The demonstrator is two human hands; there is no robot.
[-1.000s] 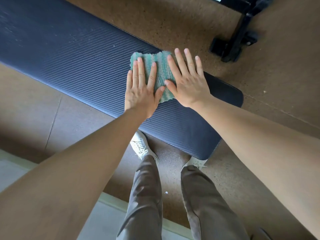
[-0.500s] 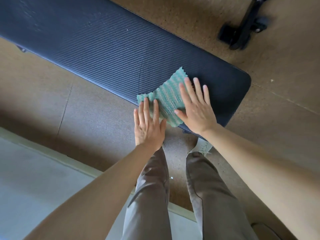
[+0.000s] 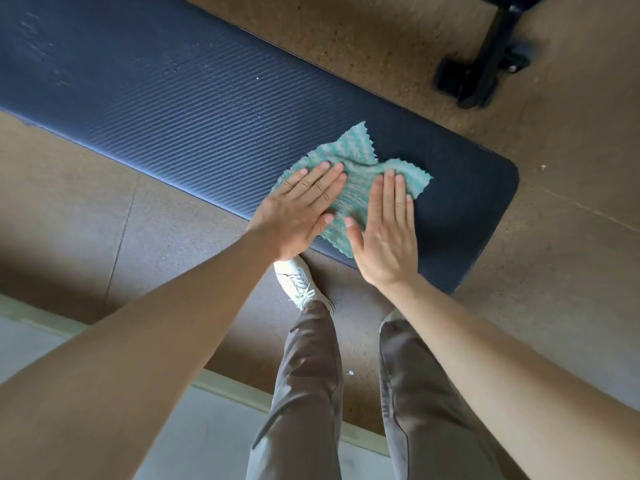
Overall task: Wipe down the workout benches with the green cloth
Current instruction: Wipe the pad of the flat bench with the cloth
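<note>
My left grip [image 3: 298, 210] and right grip [image 3: 388, 237] lie flat, fingers straight, holding nothing, pressing the green cloth [image 3: 360, 155] onto the dark ribbed worktop [image 3: 173, 98] near its rounded end; my white shoe [image 3: 297, 282] stands on the floor [image 3: 571, 237] below

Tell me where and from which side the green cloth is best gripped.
Probably pinch the green cloth at its pointed far corner, coming from the far side. It lies flat on the bench pad; the left hand and right hand cover its near part, and that corner is bare.
</note>
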